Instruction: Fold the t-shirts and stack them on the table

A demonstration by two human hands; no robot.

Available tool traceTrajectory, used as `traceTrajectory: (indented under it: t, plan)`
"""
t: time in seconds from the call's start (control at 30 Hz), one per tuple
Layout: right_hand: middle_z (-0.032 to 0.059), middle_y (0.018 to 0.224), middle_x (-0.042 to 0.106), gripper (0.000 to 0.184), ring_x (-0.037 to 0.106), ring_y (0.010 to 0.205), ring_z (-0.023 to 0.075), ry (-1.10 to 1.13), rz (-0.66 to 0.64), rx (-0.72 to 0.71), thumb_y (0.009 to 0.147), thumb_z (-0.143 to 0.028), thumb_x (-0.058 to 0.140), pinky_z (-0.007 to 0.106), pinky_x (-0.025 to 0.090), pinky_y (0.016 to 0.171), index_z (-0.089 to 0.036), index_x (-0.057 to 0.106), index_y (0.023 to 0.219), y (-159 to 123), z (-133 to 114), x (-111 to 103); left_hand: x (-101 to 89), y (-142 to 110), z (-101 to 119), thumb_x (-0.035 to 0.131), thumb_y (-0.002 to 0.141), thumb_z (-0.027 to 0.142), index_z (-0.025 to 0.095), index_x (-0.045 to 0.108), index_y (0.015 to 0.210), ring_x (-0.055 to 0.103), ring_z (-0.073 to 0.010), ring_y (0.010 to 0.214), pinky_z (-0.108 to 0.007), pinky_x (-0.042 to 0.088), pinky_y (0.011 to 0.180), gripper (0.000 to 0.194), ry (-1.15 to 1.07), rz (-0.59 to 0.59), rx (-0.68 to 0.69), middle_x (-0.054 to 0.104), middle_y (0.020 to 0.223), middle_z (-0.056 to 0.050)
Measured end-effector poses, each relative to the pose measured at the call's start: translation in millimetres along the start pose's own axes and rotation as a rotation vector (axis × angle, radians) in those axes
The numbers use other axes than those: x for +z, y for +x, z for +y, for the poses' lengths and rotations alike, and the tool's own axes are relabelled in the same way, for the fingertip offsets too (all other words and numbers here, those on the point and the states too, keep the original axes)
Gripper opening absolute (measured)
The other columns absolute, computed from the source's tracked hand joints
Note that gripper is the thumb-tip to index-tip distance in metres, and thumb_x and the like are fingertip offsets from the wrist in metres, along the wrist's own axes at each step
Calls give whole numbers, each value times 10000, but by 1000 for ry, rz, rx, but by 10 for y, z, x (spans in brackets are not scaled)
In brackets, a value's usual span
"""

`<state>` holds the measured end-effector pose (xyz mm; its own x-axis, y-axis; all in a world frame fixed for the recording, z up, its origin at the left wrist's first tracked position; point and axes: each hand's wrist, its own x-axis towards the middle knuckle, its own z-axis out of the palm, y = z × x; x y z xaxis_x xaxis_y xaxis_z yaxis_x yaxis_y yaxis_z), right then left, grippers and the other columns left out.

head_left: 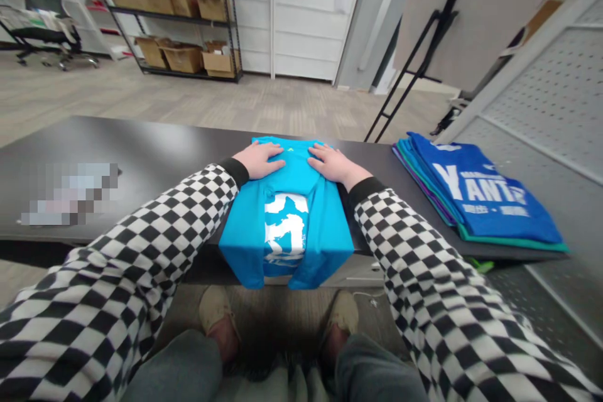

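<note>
A bright blue T-shirt [294,179] with a white print lies partly folded on the dark table, its lower end hanging over the front edge. My left hand [260,159] rests flat on the shirt's far left part, fingers stretched out. On the far right part lies my right hand [333,163], likewise flat with its fingers spread. Neither hand grips the cloth. Between them the shirt's top side shows a small yellow-green mark. The side parts of the shirt are turned in toward the middle, leaving the white print visible between them.
To the right, a stack of folded shirts [485,191] sits on the dark table [179,144]. A pixelated item [70,195] lies at the left. Beyond are a shelf with cardboard boxes [183,58], an office chair [38,9] and a black stand [414,69]. A perforated panel [541,107] stands right.
</note>
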<state>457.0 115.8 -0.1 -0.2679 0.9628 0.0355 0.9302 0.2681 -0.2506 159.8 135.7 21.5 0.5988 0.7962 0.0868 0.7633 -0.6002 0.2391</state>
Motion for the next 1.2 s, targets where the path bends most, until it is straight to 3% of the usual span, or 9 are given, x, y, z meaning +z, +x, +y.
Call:
traceTrajectory:
  t: [0.1,0.2,0.33,0.43,0.57,0.8,0.93,1.1,1.2]
  plan:
    - [77,1875,357,658,289,1757,371,0,39,3,1169,-599,438,660,192,1431,-301,529,1749,-17,-17,22,-136,-320,301,512,1091,408,212,765,1485,615,-335,1531,-517,385,1367,507,-110,264,-34,726,1583,-115]
    - [94,1863,382,657,325,1743,374,4,68,-3,1160,-566,460,644,218,1427,-261,551,1735,-52,-47,33,-186,-976,848,473,1099,436,241,831,1332,774,-301,1256,-441,594,1160,470,-382,439,-99,850,1295,-87]
    - [96,1852,401,648,355,1730,367,9,93,11,1147,-547,482,623,238,1424,-247,581,1713,-86,-92,17,121,-1956,1544,607,1072,589,420,869,1224,826,-249,913,-422,687,917,347,-739,237,-123,854,962,-6]
    - [92,1845,414,646,372,1722,370,19,90,13,1139,-542,491,616,237,1426,-243,597,1701,-91,-106,4,552,-2350,1767,611,1066,641,433,877,1163,807,-256,772,-436,692,760,352,-937,153,-324,810,828,-3]
    - [106,1838,427,652,380,1717,371,28,105,3,1139,-525,489,593,252,1425,-209,600,1698,-91,-103,5,981,-2395,1782,633,1053,660,382,879,1177,817,-290,840,-456,679,791,392,-920,235,-415,839,907,-29]
    - [88,1819,467,621,420,1697,355,18,143,-8,1131,-517,503,582,281,1416,-227,642,1662,-69,-89,53,1193,-2146,1852,758,977,699,205,874,1142,780,-257,766,-365,609,693,534,-1048,303,-488,816,842,-70]
    - [67,1818,473,617,415,1699,361,30,148,8,1126,-533,503,613,271,1415,-259,642,1662,-38,-73,90,1219,-2120,1927,799,964,637,178,850,1013,713,-213,689,-310,542,629,465,-1125,299,-497,774,780,-62]
    - [76,1819,472,617,411,1699,370,33,150,-5,1123,-529,511,624,265,1415,-253,645,1658,-33,-73,101,1054,-2204,2022,787,1016,523,197,792,935,624,-176,745,-286,499,697,336,-1149,395,-319,700,794,-31]
    - [75,1823,466,616,406,1701,374,41,148,-5,1125,-528,509,636,264,1413,-249,644,1658,-37,-79,97,1068,-2220,2049,773,1015,530,204,709,883,551,-152,705,-264,452,660,358,-1236,423,-349,614,762,6]
